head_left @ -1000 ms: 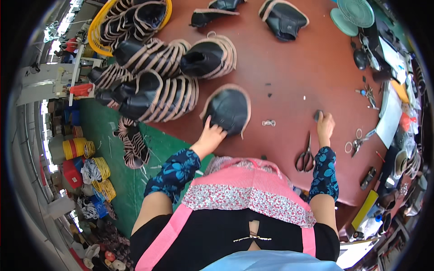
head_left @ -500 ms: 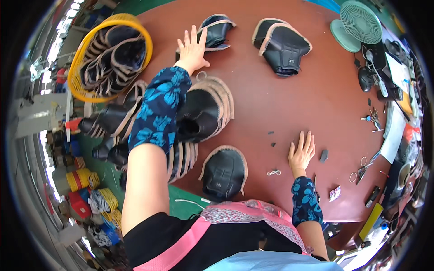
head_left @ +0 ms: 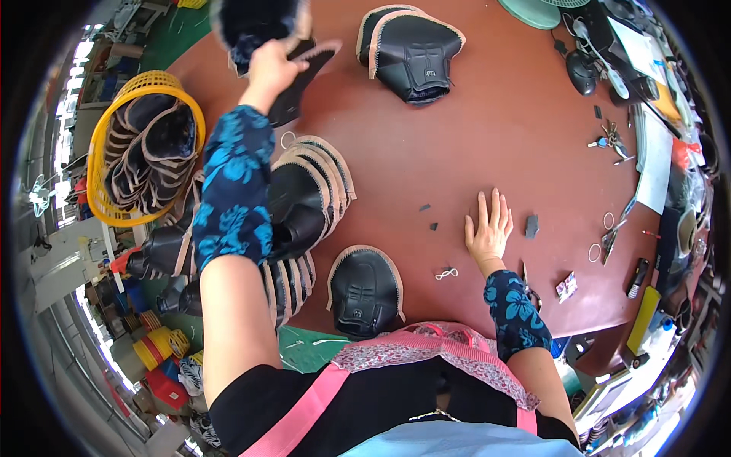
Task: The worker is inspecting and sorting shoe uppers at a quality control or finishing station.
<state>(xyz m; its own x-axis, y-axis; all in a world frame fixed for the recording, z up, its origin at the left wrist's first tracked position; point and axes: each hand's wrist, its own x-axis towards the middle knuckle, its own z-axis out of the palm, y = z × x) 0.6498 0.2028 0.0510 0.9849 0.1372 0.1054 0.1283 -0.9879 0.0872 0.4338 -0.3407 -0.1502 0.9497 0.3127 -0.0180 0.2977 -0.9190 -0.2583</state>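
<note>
My left hand reaches far across the brown table and grips a black shoe upper with tan trim, lifted off the surface at the far edge. My right hand lies flat on the table, fingers spread, holding nothing. A single black shoe upper rests near the front edge between my arms. A fanned stack of black uppers sits under my left forearm. Another pile of uppers lies farther back.
A yellow basket full of uppers stands at the left. Scissors, rubber bands, a small dark scrap, keys and papers crowd the right side. Coloured tape rolls lie low at the left.
My left hand, flat on the far upper half a second ago, has closed on it and raised it. My right hand has stayed flat on the table.
</note>
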